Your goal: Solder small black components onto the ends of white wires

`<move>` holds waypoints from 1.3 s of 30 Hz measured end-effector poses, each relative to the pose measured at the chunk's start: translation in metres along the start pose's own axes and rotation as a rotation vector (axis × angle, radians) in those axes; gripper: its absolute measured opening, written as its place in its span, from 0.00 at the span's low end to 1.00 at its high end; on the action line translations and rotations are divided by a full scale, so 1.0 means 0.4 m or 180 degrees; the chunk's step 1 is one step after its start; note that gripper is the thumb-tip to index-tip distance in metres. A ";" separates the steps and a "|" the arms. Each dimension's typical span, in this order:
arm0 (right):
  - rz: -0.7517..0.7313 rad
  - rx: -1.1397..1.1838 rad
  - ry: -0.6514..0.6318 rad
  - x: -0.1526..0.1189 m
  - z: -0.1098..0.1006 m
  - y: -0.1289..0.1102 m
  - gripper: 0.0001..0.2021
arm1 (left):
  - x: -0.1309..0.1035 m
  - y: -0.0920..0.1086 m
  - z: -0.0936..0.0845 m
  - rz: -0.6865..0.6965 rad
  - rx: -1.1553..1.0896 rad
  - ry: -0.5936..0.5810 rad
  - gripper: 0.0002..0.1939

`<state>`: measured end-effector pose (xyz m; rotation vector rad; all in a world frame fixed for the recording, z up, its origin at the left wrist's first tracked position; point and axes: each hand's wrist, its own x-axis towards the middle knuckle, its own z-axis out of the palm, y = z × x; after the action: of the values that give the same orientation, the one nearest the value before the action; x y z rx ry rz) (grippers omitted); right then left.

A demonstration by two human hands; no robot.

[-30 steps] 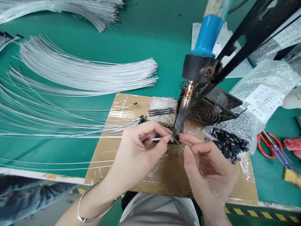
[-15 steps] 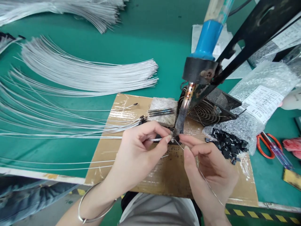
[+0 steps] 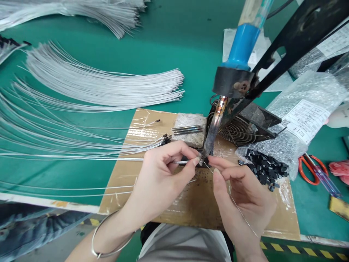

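Between thumb and forefinger, my left hand (image 3: 166,178) pinches a white wire (image 3: 131,159) that runs in from the left. Its end lies under the tip of a clamped soldering iron (image 3: 212,136); the exact joint is too small to make out. My right hand (image 3: 242,194) is closed on a strand of solder wire (image 3: 240,211), whose free tip points up to the iron. The strand's other end trails across the palm. Black small pieces (image 3: 265,169) lie heaped just beyond my right hand. Fingertips of both hands are close to the hot tip.
Bundles of white wires (image 3: 103,80) lie on the green table (image 3: 191,43). Behind the iron is a small black fan (image 3: 240,127). A block with metal rods (image 3: 188,140) sits on the brown board (image 3: 122,189). Orange-handled scissors (image 3: 308,174) and bubble-wrap bags (image 3: 319,91) lie at right.
Both hands hold nearly the same place and grip at the iron tip. The whole view has shifted very slightly.
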<state>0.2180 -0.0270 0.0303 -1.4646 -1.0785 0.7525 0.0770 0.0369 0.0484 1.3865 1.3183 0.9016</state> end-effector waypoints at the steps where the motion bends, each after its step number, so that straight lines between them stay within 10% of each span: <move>1: -0.0027 0.0004 -0.0001 0.000 0.000 0.001 0.08 | 0.000 0.001 0.000 -0.0007 -0.0002 0.0009 0.06; 39: -0.0286 -0.0099 0.0048 0.000 0.002 0.003 0.07 | -0.002 0.005 0.001 0.0013 0.0033 -0.0037 0.06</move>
<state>0.2175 -0.0266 0.0289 -1.4361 -1.1413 0.6628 0.0778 0.0363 0.0501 1.4009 1.3136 0.8892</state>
